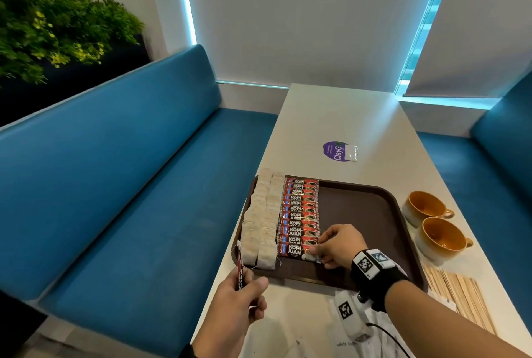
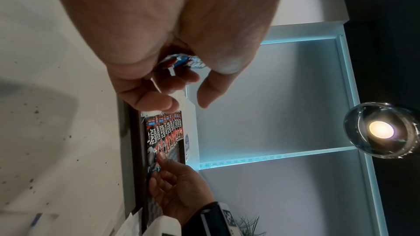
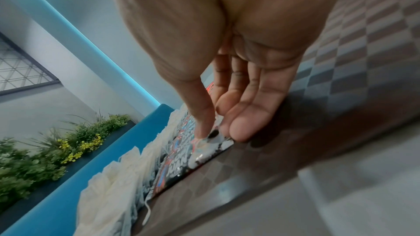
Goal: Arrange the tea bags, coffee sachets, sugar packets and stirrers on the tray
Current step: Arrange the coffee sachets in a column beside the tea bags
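Note:
A brown tray [image 1: 359,213] lies on the white table. At its left side sit two columns of tea bags [image 1: 263,219] and, beside them, a column of red coffee sachets [image 1: 299,208]. My right hand [image 1: 331,245] pinches the right end of the nearest sachet [image 1: 293,249], which lies flat on the tray; the right wrist view shows the thumb [image 3: 202,132] on that sachet [image 3: 204,152]. Past the tray's near left corner, my left hand [image 1: 250,291] grips a few more sachets [image 1: 240,277], seen again [image 2: 181,60] inside the curled fingers. Wooden stirrers [image 1: 460,297] and white sugar packets [image 1: 345,343] lie on the table.
Two orange-lined cups [image 1: 426,206] [image 1: 442,238] stand right of the tray. A small clear bag [image 1: 349,151] lies on a purple sticker farther back. Blue benches [image 1: 129,185] flank the table. The tray's right half is bare.

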